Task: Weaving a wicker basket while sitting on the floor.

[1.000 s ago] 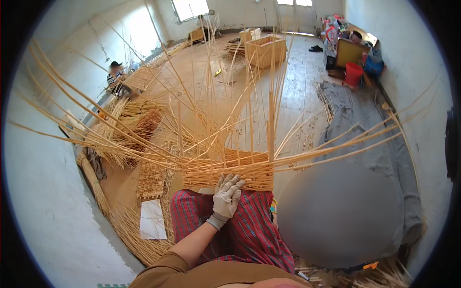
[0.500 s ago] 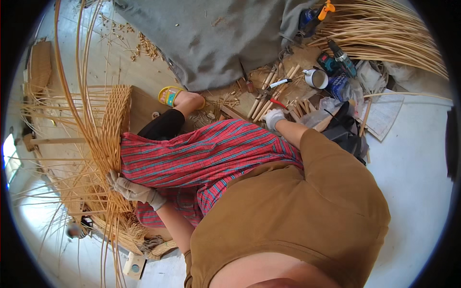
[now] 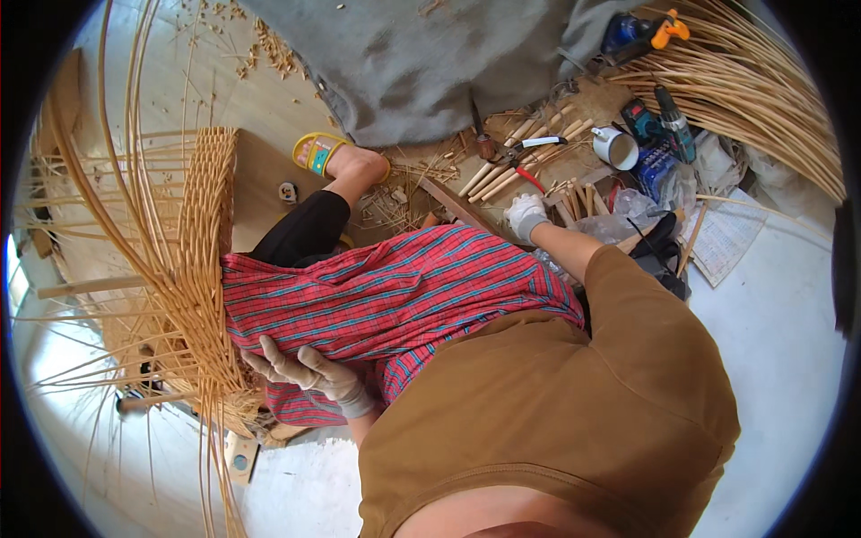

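Note:
My left hand (image 3: 314, 375), in a pale work glove, is raised over the red checked apron (image 3: 386, 287) with its fingers apart and nothing in them. Just left of it stands a woven wicker piece (image 3: 208, 211), its long loose canes sticking out to the side. My right hand (image 3: 525, 218), gloved in white, has its fingers curled close to the pliers (image 3: 516, 160) with one red and one white handle. Whatever those fingers may hold is hidden. The pliers lie across several peeled wooden sticks (image 3: 538, 160). Short stick pieces (image 3: 583, 199) stand beside my right hand.
A screwdriver (image 3: 484, 143), a metal mug (image 3: 615, 147) and a cordless drill (image 3: 674, 125) lie toward the far right. Behind them spreads a bundle of long canes (image 3: 744, 85). Grey cloth (image 3: 421, 72) covers something at the far side. Wood chips (image 3: 269, 49) litter the floor.
My left hand has come off the wicker edge, moved right and spread its fingers. My right hand sits slightly farther from the pliers' red handle. The whole view has shifted a little.

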A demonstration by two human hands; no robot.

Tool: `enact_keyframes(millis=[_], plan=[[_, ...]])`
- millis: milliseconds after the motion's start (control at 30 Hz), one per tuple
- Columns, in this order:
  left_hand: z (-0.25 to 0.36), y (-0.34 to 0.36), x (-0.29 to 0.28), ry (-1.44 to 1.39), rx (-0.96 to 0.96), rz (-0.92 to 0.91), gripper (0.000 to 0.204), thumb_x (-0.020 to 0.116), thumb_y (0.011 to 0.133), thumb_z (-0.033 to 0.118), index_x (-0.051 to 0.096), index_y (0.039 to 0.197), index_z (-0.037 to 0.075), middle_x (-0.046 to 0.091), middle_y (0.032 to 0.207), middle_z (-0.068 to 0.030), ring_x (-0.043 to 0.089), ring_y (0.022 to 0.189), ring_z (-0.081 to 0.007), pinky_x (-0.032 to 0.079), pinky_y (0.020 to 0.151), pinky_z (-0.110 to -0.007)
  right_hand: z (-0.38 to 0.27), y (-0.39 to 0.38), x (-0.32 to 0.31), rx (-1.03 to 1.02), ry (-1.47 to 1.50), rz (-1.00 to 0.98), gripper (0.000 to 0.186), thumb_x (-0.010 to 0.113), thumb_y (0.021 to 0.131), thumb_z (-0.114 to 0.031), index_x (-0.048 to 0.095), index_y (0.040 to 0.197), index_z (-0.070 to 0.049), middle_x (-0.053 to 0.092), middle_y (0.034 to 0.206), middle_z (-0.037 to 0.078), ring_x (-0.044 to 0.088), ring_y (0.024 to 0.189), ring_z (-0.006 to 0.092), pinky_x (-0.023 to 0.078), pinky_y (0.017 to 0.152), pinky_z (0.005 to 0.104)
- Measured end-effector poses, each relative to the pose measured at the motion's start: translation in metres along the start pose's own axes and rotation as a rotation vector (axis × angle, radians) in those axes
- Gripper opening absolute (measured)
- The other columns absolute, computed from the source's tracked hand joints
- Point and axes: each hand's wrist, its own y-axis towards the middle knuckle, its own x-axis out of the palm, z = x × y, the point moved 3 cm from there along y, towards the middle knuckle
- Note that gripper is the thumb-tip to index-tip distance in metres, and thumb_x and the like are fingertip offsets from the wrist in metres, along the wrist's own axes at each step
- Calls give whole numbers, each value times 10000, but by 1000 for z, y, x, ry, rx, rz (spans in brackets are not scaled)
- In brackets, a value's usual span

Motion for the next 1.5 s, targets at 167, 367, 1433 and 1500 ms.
enact_keyframes(millis=[167,367,1433,1500], plan=[[5,12,12,16,-247,55,548,385,1036,418,465,1412,26,238,1567,-243,188,1460,-381,152,1175,-543,-22,46,-29,-101,514,29,252,541,915,-231,689,1115,-192,683,1132,156,666,1018,338,532,831,451],[-3,21,1,-85,-71,87,469,389,1043,316,485,1362,-14,229,1568,-237,173,1464,-401,126,1176,-558,-88,78,-230,-326,718,693,182,540,912,-238,653,1031,-160,683,1017,148,662,956,343,527,825,464],[-288,-71,-57,310,-643,513,603,703,907,354,469,1337,4,576,1230,-117,609,990,-231,497,901,-366,-82,-10,-425,-622,1455,492,212,623,915,-240,628,1034,-64,627,790,4,564,602,107,474,531,282],[-313,-44,-43,-236,-834,468,675,706,890,412,469,1350,-21,600,1230,-141,623,999,-243,511,874,-365,-93,-91,-432,-554,1367,543,195,658,884,-200,607,1018,-67,623,797,3,577,636,114,488,569,298]])
